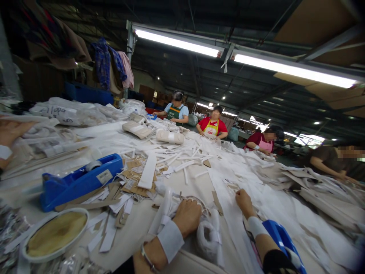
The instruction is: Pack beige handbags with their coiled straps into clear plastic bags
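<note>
while left hand (186,217) clenched a white strip bundle (165,209), right hand (243,201) lay flat on fabric (228,213), fingers released; strips looked light, floppy, best pinched mid-bundle.

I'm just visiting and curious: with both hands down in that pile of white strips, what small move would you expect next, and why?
Probably the right hand pinches up one white strip at its fingertips. It lies stretched out on the white pieces with nothing visibly held, while the left hand is closed on a white bundle that a fresh strip could join.
</note>
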`<action>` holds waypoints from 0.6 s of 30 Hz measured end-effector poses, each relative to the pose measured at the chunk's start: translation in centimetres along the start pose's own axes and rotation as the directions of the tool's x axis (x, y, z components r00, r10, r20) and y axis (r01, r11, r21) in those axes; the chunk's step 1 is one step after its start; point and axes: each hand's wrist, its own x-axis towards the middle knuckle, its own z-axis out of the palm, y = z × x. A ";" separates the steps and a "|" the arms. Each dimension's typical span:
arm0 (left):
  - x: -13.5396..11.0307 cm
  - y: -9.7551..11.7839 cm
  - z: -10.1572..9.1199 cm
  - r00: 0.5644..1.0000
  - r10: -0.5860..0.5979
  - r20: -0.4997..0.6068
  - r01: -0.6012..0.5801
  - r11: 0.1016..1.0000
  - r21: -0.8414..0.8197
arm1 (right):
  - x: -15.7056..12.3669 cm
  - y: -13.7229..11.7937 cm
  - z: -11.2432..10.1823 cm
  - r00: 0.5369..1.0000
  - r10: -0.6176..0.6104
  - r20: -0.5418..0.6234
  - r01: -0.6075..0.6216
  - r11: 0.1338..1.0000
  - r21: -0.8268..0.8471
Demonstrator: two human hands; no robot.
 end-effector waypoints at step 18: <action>0.3 0.8 -2.8 0.869 -0.062 -0.491 -0.223 0.836 -0.500 | -22.9 -5.3 -8.1 0.753 -0.472 0.459 -0.118 0.589 0.799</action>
